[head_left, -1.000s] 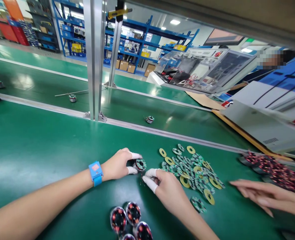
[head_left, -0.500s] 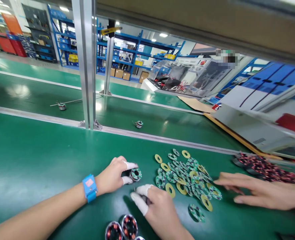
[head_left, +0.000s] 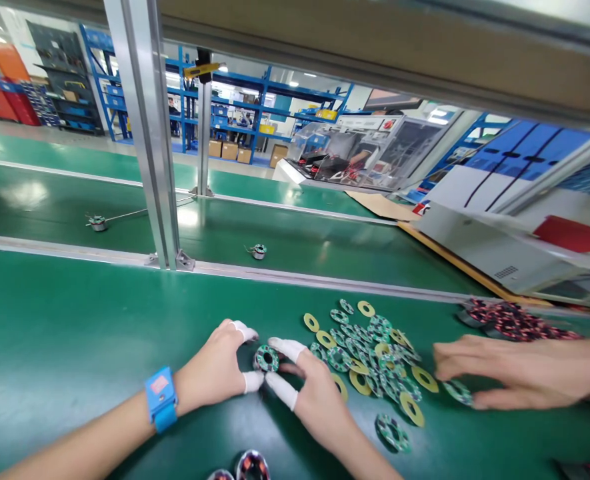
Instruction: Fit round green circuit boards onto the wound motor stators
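Head view: the person's left hand, thumb and forefinger in white covers, arches around the left side of a small round silver part with a green ring-shaped circuit board on top; whether its fingertips press on the part, I cannot tell. The right hand, covered in white on thumb and forefinger too, pinches the part from the other side, so it sits between both hands. A bright blue wrist strap circles the left wrist. Just beyond the right hand, thin green circuit-board rings and flat yellow rings lie scattered and overlapping on the glossy green tabletop, with a single green ring on the near side. Two round silver-rimmed copper-wound pieces are cut off by the bottom edge. Right of the scatter, a co-worker's bare hand has another green ring between fingers and thumb, in front of a dark heap of copper-wound parts. Past the pale metal rail stand two similar small round parts, well apart, either side of an upright aluminium post
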`<state>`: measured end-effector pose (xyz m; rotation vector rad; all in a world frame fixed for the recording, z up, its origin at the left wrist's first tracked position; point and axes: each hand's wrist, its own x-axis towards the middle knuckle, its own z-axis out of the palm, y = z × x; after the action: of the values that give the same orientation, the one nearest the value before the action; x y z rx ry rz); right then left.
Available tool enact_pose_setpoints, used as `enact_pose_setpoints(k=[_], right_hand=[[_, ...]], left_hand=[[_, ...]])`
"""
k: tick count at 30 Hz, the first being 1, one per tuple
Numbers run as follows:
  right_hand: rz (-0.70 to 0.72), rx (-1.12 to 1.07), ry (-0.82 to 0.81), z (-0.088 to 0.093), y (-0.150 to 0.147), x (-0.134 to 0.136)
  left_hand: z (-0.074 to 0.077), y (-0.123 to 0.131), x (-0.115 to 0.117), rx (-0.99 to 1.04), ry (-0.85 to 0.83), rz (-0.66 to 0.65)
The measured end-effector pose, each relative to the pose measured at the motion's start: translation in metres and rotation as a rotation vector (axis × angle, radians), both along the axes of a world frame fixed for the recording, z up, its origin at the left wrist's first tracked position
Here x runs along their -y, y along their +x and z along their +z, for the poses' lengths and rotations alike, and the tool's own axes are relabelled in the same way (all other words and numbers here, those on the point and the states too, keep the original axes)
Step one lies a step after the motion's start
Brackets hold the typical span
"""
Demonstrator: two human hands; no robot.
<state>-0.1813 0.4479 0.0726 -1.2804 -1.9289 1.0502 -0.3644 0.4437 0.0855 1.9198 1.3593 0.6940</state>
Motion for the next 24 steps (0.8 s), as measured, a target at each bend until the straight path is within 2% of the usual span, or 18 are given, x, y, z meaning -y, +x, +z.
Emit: enact_pose_setpoints(k=[5, 8, 11, 17, 24], right_hand=[[0.026, -0.004, -0.015, 0.004, -0.001, -0.001], [0.008, -0.002, -0.026, 0.006, -0.002, 0.0], [0.0, 0.004, -0.02, 0.008, -0.005, 0.0], [-0.011, 0.057, 0.021, 0.01, -0.009, 0.001], [-0.018, 0.091, 0.011, 0.013, -0.01, 0.001]], left_hand=[[0.008, 0.005, 0.002, -0.081, -0.006, -0.072], [0.012, 0.01, 0.003, -0.14, -0.006, -0.052], [0.009, 0.012, 0.002, -0.18, 0.023, -0.027], [-0.003, 0.008, -0.002, -0.181, 0.084, -0.059], [-0.004, 0.009, -0.004, -0.171, 0.092, -0.065]])
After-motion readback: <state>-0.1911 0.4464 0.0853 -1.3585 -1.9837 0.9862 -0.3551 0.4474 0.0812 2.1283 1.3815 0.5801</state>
